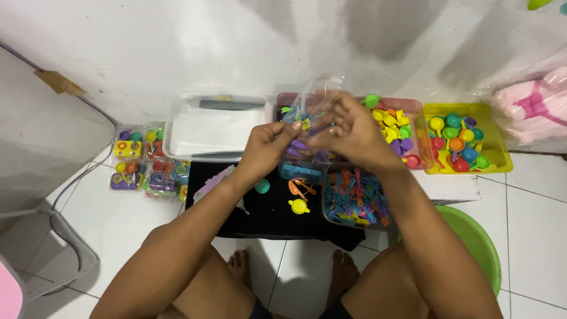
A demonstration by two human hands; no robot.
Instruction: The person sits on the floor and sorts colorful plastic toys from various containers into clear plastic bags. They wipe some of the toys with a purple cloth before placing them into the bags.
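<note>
**Holding a clear bag above the toy trays**

Sitting at nine o'clock on the floor [118, 224] are packed toy sets [144, 165], beside a lidded clear box [212, 127]. At centre, the left hand [269, 150] pinches one edge of a clear plastic bag [313, 127] and the right hand [354, 133] grips the other. The bag looks light, limp and slippery, best held by its rim. At three o'clock sits a yellow tray [496, 156] of coloured spoons.

Bin [215, 127] left, trays [466, 139] right, cloth [269, 215] front
</note>
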